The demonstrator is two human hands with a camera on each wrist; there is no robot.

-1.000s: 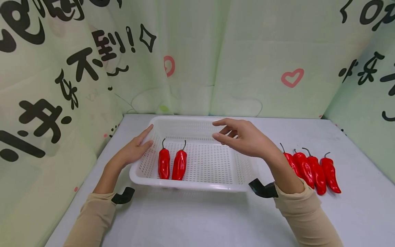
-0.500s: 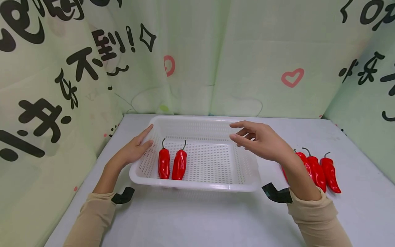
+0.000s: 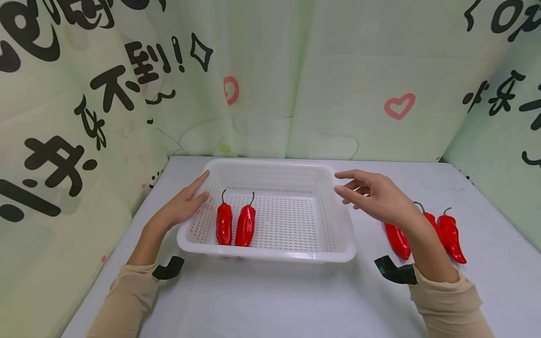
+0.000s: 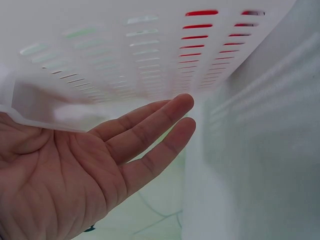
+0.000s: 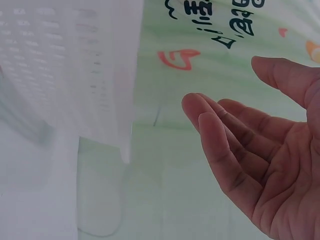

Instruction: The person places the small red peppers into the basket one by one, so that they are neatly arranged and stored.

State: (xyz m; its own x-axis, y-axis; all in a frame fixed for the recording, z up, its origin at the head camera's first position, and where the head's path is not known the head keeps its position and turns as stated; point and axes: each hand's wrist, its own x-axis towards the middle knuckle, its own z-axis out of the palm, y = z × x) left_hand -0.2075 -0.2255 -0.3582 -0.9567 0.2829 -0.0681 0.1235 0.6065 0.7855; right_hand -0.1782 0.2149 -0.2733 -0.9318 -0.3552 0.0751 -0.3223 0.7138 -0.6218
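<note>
A white perforated plastic basket (image 3: 270,256) sits on the table, with two red chili peppers (image 3: 224,224) lying side by side in its left part. My left hand (image 3: 182,206) rests on the basket's left rim. Its thumb and index finger lie over the rim, while in the left wrist view the other fingers extend loosely along the outside, below it. My right hand (image 3: 372,195) hovers at the basket's right rim, fingers loosely bent and thumb apart, holding nothing. The right wrist view shows a gap between that hand (image 5: 260,155) and the basket wall (image 5: 115,75).
More red chili peppers (image 3: 452,237) lie on the white table (image 3: 270,300) to the right, partly hidden behind my right forearm. A pale green printed curtain (image 3: 338,80) encloses the table at the back and sides.
My right hand has moved right, from above the basket to its right rim, its forearm covering different peppers. The left hand, basket and the two peppers inside have stayed put.
</note>
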